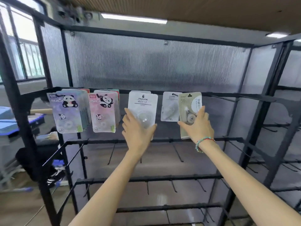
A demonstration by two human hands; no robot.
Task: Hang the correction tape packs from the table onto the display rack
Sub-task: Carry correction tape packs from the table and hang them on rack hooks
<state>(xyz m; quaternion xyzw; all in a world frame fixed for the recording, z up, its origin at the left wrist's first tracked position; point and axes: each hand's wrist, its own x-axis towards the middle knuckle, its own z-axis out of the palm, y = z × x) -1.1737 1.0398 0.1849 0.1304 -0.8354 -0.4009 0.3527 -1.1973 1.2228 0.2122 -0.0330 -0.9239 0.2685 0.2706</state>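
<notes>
The black display rack (104,92) fills the view. On its upper bar hang a purple panda pack stack (68,111), a pink panda pack stack (103,111), a white correction tape pack (143,103) and a smaller white pack (169,106). My left hand (137,128) grips the lower part of the white pack, fingers round its edges. My right hand (197,126) holds a beige-green correction tape pack (189,105) upright, just right of the smaller white pack; its hang hole is level with the bar. A beaded bracelet is on my right wrist.
Bare black hooks (177,152) stick out from the lower bars and from the right section (224,98). A ribbed translucent panel backs the rack. At left, beyond the frame, stand blue bins (8,121) and clutter on the floor.
</notes>
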